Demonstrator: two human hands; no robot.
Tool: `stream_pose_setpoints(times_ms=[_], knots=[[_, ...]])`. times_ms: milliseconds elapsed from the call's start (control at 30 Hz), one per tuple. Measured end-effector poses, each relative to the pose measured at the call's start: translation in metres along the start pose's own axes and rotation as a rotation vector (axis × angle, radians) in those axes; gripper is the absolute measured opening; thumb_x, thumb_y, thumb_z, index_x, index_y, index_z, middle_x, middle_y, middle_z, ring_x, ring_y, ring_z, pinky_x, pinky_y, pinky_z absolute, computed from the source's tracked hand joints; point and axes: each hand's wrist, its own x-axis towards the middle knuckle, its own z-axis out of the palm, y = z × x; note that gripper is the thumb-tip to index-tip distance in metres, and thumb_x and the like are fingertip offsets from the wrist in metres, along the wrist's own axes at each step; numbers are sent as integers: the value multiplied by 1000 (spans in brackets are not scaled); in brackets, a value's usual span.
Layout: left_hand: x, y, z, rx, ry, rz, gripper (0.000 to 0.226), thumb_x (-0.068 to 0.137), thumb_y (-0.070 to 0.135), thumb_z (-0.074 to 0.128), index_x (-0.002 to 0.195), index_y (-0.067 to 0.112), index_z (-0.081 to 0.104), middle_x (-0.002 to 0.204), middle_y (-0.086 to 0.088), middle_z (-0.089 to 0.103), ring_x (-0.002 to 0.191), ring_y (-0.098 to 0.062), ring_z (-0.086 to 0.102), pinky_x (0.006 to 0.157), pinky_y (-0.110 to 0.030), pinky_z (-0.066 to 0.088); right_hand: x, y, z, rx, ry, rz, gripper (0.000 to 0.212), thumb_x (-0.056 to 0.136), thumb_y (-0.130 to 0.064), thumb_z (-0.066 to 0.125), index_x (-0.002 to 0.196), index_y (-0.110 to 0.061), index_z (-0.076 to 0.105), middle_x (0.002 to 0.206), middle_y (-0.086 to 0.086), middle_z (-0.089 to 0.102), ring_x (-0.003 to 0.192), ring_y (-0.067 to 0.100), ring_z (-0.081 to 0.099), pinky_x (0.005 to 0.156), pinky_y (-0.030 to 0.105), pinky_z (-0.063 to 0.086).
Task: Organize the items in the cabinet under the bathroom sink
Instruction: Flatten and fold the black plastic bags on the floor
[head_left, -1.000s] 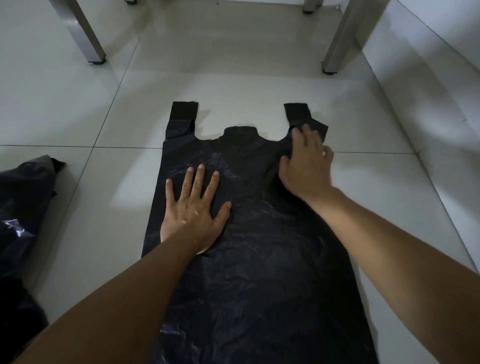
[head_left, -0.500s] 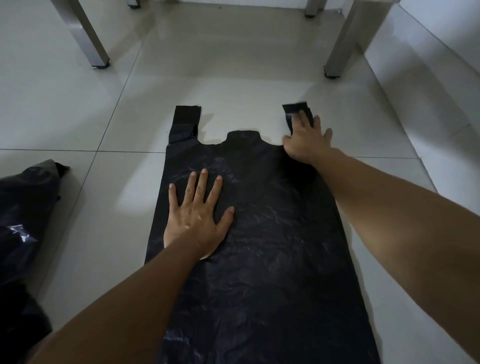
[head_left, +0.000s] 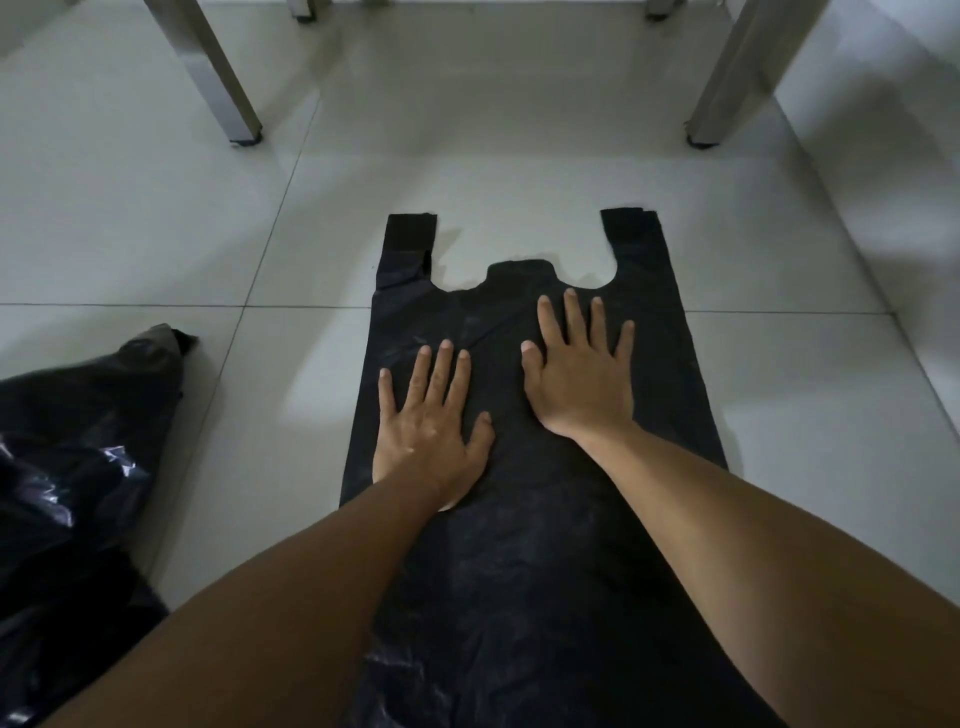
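Black thin plastic carrier bag (head_left: 524, 545) lies flat on the pale tiled floor (head_left: 156, 234), its 2 handle loops beyond the fingertips. Left hand (head_left: 431, 431) and right hand (head_left: 582, 379) press palm-down on it, fingers spread apart, gripping nothing. Crumpled black plastic bags (head_left: 72, 467) sit well left of the left fingers.

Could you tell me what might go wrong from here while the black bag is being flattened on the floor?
The thin black bag lies on smooth floor tiles, so it may slide under the left hand and right hand rather than flatten. The left handle looks creased and folded on itself; folding now could lock that wrinkle in. The crumpled bags nearby could get mixed up with it.
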Motion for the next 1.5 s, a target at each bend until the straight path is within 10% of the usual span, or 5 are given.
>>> stream_pose_setpoints(times_ms=[267, 933, 1267, 1500], knots=[[44, -6, -58, -200, 32, -79, 47, 94, 40, 33, 120, 15, 63, 126, -2, 55, 113, -20, 50, 90, -36, 42, 1, -3, -4, -15, -7, 20, 63, 101, -52, 13, 158, -28, 1, 166, 4, -2, 152, 32, -6, 119, 60, -2], [136, -68, -36, -157, 150, -89, 54, 102, 37, 33, 150, 14, 27, 161, -9, 14, 148, -26, 13, 119, -46, 13, 3, -2, 0, -64, 14, 20, 64, 99, -53, 9, 157, -29, -3, 166, 3, -5, 152, 31, -7, 120, 59, -1], [168, -73, -73, -212, 180, -238, 18, 88, 21, 64, 106, 23, 68, 121, -6, 53, 120, -26, 39, 98, -35, 33, 3, -2, 0, -59, 25, 27, 65, 99, -54, 12, 157, -29, 0, 166, 4, -2, 152, 31, -4, 119, 59, 1], [167, -83, -95, -600, 39, -219, 32, 82, 2, 68, 77, 20, 42, 110, -14, 52, 97, -27, 52, 73, -32, 49, 2, -3, -1, -51, 25, 30, 65, 98, -54, 11, 157, -29, 1, 166, 4, -2, 152, 31, -5, 119, 59, 0]])
